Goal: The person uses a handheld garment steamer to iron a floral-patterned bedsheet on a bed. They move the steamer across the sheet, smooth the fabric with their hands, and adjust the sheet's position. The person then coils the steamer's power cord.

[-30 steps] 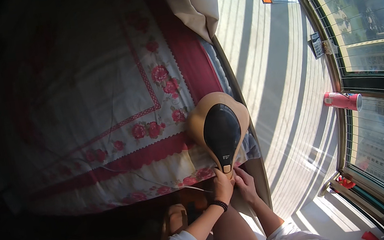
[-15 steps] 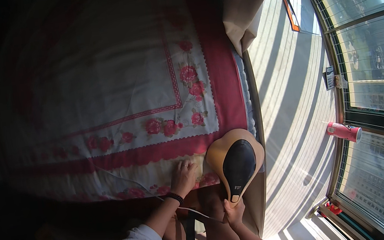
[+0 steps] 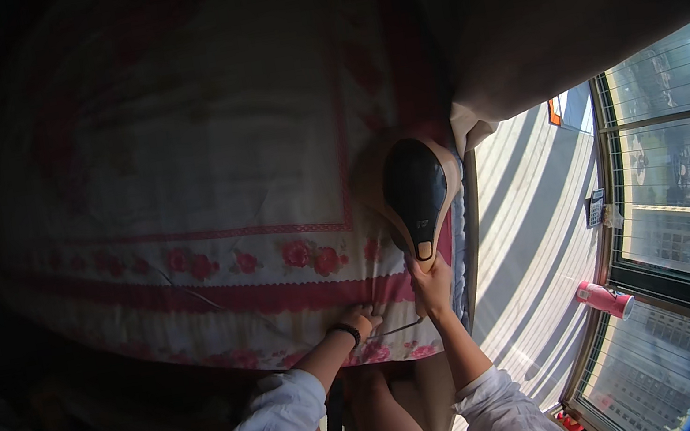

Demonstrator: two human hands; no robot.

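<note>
My right hand (image 3: 433,287) is closed around the handle of a black and gold handheld bed vacuum (image 3: 417,191). The vacuum's wide head rests over the right part of a bedspread (image 3: 286,296) with pink roses and red borders. A thin cord (image 3: 399,329) runs from near the handle toward my left hand (image 3: 364,321). That hand is on the front border of the bedspread, its fingers bent against the cloth, with a small fold beside them. The undersides of its fingers are hidden.
A curtain (image 3: 548,24) hangs over the bed's far right corner. Along the right runs a sunlit ledge (image 3: 525,224) below barred windows. On it are a pink can (image 3: 605,300), a calculator (image 3: 595,207) and an orange-edged sheet (image 3: 570,110). My legs (image 3: 385,423) are against the bed's front.
The vacuum has moved away from me, farther onto the bedspread, with my right hand on its handle. My left hand has shifted slightly right along the front border. The view has turned.
</note>
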